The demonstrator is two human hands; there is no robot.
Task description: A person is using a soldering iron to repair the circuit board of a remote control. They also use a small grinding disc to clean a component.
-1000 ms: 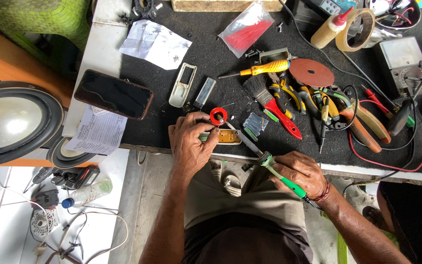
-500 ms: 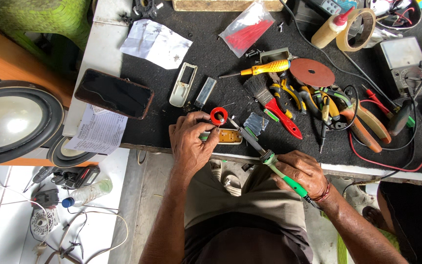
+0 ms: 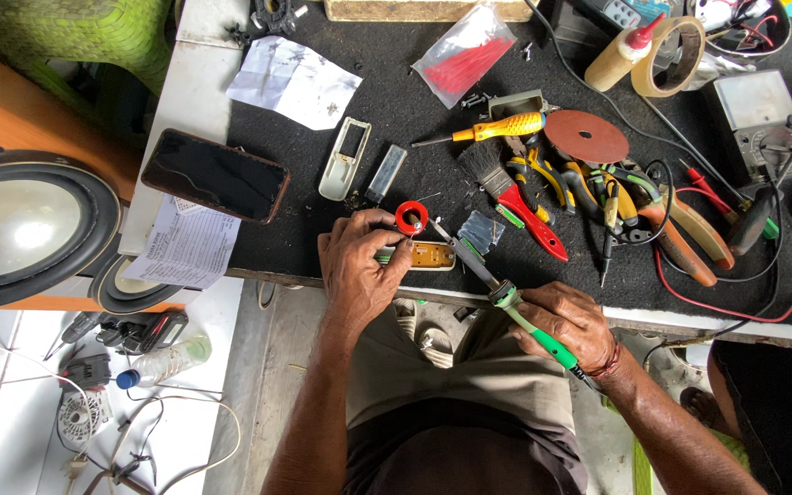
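Still, the left hand pins the yellow board while right-hand fingers stay wrapped around the green soldering iron.

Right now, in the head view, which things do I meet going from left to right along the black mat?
Dark phone → white casing shell → red solder spool → yellow-handled screwdriver → red-brown disc → roll of tape → grey meter.
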